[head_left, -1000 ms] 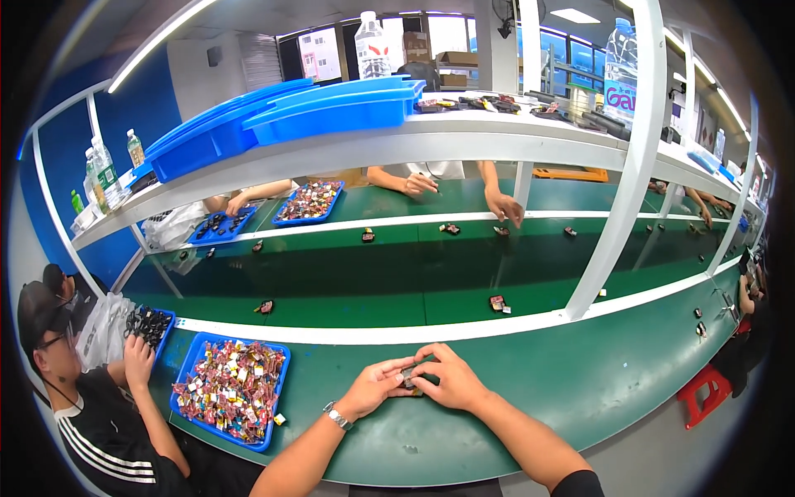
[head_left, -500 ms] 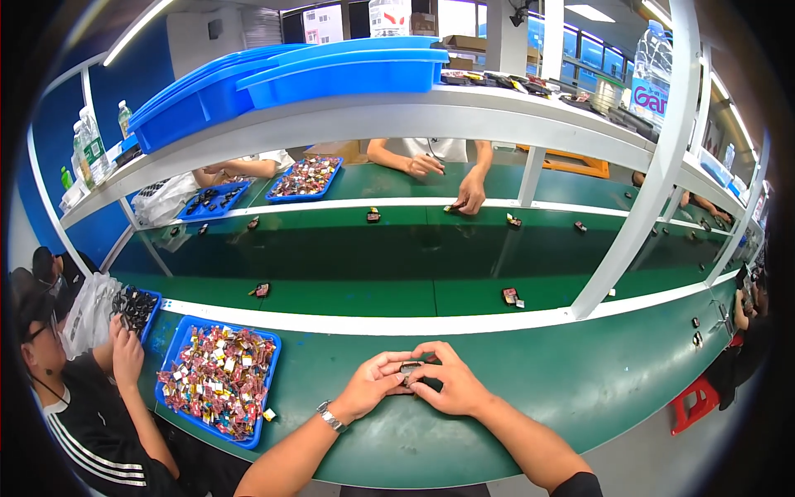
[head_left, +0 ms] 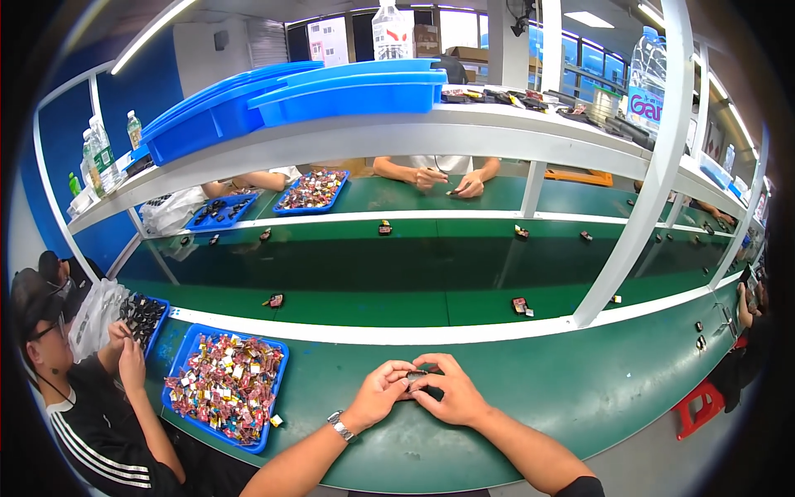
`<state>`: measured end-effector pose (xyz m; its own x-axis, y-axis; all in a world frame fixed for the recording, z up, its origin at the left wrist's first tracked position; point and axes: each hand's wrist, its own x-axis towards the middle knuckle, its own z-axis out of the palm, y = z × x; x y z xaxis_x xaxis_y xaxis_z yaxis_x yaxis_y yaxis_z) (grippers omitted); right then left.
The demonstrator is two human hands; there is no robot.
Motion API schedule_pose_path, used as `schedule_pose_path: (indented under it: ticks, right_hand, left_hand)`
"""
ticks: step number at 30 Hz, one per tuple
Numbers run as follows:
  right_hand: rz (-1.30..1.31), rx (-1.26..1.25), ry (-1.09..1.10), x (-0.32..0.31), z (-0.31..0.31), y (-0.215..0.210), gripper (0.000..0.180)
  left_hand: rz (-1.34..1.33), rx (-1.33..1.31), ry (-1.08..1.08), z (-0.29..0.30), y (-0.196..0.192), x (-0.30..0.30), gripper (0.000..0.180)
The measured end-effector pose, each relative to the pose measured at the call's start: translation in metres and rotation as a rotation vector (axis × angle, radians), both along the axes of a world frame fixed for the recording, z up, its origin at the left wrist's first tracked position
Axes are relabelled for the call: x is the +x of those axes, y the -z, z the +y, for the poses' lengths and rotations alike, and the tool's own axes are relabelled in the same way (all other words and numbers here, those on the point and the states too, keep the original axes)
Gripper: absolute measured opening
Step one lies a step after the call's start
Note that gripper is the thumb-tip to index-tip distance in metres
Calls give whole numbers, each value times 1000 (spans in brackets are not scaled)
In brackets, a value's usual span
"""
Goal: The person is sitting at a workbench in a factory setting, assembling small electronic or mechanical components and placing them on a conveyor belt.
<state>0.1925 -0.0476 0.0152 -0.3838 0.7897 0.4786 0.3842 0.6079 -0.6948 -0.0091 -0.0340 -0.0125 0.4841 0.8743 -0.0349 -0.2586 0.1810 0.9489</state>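
Hands barely shifted; left hand (head_left: pixel 379 394) and right hand (head_left: pixel 451 396) still pinch a small dark part (head_left: pixel 416 377) between fingertips. Tray (head_left: pixel 184 412) left of them looks full, plenty left.

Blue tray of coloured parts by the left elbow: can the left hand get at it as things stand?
Probably yes. The blue tray lies open-topped on the green bench just to the left of the left hand, with nothing between them. But that hand and the right hand both grip a small dark part, so it must let go first.
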Motion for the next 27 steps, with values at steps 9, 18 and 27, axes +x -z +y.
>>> schedule_pose_path:
  ticks: [9, 18, 27]
  right_hand:
    - [38, -5, 122, -5, -1, 8, 13]
    - [18, 35, 134, -5, -2, 6, 14]
    - [2, 47, 122, -3, -3, -1, 15]
  left_hand:
    - [-16, -55, 31, 3, -6, 0, 34]
    - [-136, -107, 51, 3, -6, 2, 28]
    - [-165, -112, 87, 5, -1, -1, 27]
